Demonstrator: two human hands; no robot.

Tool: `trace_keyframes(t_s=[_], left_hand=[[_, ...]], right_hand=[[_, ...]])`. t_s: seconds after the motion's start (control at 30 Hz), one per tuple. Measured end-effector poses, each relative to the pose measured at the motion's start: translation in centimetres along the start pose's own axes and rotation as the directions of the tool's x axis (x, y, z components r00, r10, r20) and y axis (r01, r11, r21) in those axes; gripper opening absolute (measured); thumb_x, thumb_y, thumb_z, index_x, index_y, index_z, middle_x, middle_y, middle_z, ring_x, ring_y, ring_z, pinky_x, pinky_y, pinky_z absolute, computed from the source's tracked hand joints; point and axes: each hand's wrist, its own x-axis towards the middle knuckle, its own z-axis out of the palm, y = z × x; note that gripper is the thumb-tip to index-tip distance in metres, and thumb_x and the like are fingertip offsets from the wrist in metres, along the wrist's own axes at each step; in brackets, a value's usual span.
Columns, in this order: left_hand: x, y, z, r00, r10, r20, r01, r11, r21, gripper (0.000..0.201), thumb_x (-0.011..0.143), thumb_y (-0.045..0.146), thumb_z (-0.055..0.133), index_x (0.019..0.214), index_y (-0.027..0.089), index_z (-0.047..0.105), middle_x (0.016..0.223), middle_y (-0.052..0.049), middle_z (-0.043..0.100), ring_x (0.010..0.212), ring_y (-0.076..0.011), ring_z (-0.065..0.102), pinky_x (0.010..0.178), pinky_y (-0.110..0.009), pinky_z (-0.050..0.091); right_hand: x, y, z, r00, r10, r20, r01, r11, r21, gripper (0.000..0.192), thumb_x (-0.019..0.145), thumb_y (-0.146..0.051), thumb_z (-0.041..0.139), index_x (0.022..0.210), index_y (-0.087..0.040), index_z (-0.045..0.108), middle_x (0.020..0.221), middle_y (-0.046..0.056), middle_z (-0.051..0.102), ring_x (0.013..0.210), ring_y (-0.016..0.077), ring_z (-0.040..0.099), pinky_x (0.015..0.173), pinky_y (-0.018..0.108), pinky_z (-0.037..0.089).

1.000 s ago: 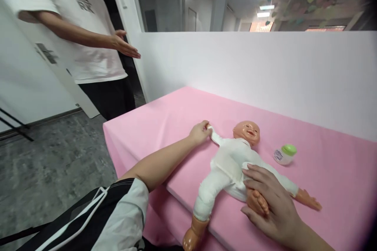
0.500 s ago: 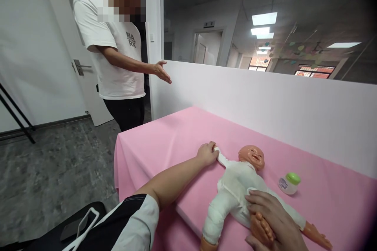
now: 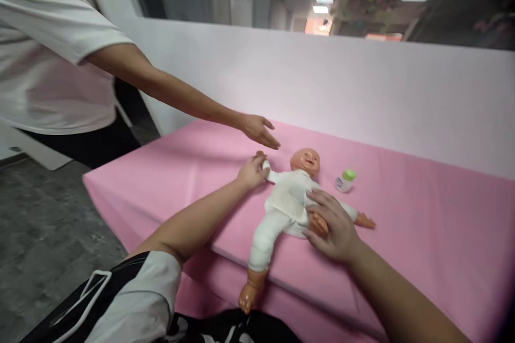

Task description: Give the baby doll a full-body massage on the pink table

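Table (image 3: 426,225) extends right of doll (image 3: 285,198), co-worker's hand (image 3: 259,129) left | leg (image 3: 263,241) overhangs edge (image 3: 322,302) | my left hand (image 3: 251,172) grips its arm (image 3: 276,177), right hand (image 3: 336,229) its foot (image 3: 318,223)

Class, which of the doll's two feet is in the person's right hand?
The raised foot, tucked in the right hand. The other foot has no hand on it and reaches past the near edge of the pink-covered table.
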Motion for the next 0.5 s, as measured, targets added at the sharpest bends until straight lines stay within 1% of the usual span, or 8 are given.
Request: trace_keyframes(t_s=[0.07,0.13,0.3,0.5], left_hand=[[0.6,-0.3,0.4,0.998,0.052,-0.026,-0.052,0.998,0.019,0.064,0.097,0.04,0.066,0.158,0.022,0.063,0.156,-0.014,0.064,0.139,-0.0332,0.064,0.124,-0.046,0.049],[1.0,-0.6,0.6,0.998,0.044,-0.033,-0.044,0.999,0.017,0.063,0.098,0.044,0.065,0.159,0.026,0.063,0.155,-0.012,0.065,0.136,-0.033,0.067,0.122,-0.047,0.051],[1.1,-0.6,0.4,1.0,0.007,0.014,-0.008,0.998,0.062,0.062,0.1,0.046,0.06,0.158,0.027,0.064,0.139,-0.01,0.074,0.127,-0.034,0.07,0.111,-0.047,0.057],[1.1,-0.2,0.3,0.998,-0.035,0.055,0.029,0.995,0.091,0.063,0.1,0.048,0.058,0.159,0.026,0.063,0.133,-0.011,0.076,0.12,-0.0349,0.072,0.105,-0.047,0.058]], right_hand=[[-0.1,1.1,0.1,0.997,0.078,-0.016,-0.078,0.997,0.025,0.048,0.091,-0.045,0.081,0.131,-0.024,0.067,0.15,0.021,0.069,0.142,0.0444,0.066,0.113,0.068,0.059],[-0.2,1.8,0.2,0.992,0.123,-0.023,-0.122,0.991,0.054,0.049,0.091,-0.048,0.081,0.132,-0.024,0.067,0.149,0.021,0.069,0.142,0.0438,0.065,0.115,0.068,0.058],[-0.3,1.9,0.5,0.992,0.122,-0.04,-0.118,0.989,0.087,0.054,0.091,-0.051,0.082,0.136,-0.025,0.067,0.15,0.02,0.068,0.142,0.0439,0.066,0.115,0.068,0.059],[-0.5,1.9,0.8,0.992,0.118,-0.045,-0.113,0.988,0.103,0.056,0.092,-0.055,0.08,0.137,-0.026,0.066,0.15,0.019,0.068,0.143,0.0439,0.065,0.116,0.068,0.058]])
